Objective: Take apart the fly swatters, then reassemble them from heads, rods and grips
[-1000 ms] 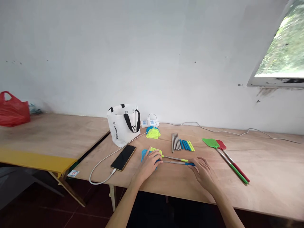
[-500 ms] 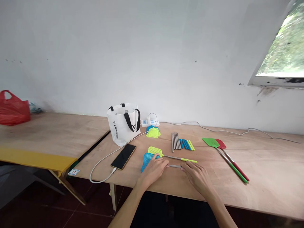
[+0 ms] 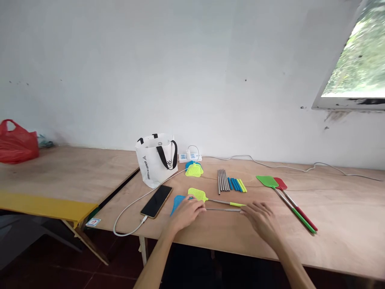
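Two hands are on one blue fly swatter (image 3: 177, 203), which lies crosswise near the front edge of the wooden table (image 3: 339, 212). The left hand (image 3: 185, 213) covers part of its mesh head, the thumb and fingers bent narrowly around the head end of the shaft. The right hand (image 3: 261, 220) has its fingertips closed on the other end; whatever grip is there is hidden beneath that hand. Between them the thin metal shaft shows bare.

Just behind it, roughly parallel, lies a yellow fly swatter (image 3: 197, 194) with a metal shaft and a yellow grip, its grip end just beside the right hand's fingers. Farther back, a row of grey metal tubes (image 3: 223, 180) lies beside short blue grips (image 3: 234, 184) and yellow grips (image 3: 242, 185). To their left, a yellow mesh head (image 3: 194, 171) overlaps a blue one, in front of a white power strip (image 3: 182, 158). On the right, a green fly swatter (image 3: 267, 181) and a red fly swatter (image 3: 280, 183) lie slanted side by side, their heads overlapping.

Left of the left hand, a smartphone (image 3: 156, 202) lies face up with a white cable (image 3: 113, 226) plugged in. Behind the phone, a white tote bag (image 3: 155, 168) with black handles stands upright.
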Motion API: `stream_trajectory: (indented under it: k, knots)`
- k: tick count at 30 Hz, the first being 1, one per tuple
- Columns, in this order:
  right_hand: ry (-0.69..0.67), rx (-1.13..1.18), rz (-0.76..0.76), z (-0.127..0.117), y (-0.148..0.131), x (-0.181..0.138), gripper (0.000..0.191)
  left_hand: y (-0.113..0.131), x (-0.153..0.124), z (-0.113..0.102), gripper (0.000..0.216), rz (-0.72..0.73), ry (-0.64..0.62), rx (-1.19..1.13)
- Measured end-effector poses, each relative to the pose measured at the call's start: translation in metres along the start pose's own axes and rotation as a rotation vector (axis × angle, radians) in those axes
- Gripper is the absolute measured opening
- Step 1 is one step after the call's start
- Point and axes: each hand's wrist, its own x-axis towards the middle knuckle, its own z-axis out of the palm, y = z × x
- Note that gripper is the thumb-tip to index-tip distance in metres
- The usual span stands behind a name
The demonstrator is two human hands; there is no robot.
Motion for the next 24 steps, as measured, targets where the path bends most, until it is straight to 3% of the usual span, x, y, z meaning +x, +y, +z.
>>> stream_trajectory:
  k: [5, 8, 18, 24]
  knots:
    - [0.11, 0.037, 0.181, -0.011, 0.081, -0.029, 0.054, -0.022, -0.01, -0.016, 0.03, -0.065, 0.08, 0.042]
    - [0.099, 0.094, 0.191, -0.011, 0.102, -0.04, 0.056, -0.02, -0.008, -0.018, 0.033, -0.054, 0.072, 0.031]
    - [-0.06, 0.182, 0.24, -0.021, 0.082, -0.03, 0.051, -0.011, -0.009, -0.021, 0.029, -0.114, 0.099, 0.028]
    - [0.009, 0.219, 0.276, -0.025, 0.086, -0.032, 0.055, -0.007, -0.004, -0.023, 0.036, -0.081, 0.114, 0.012]
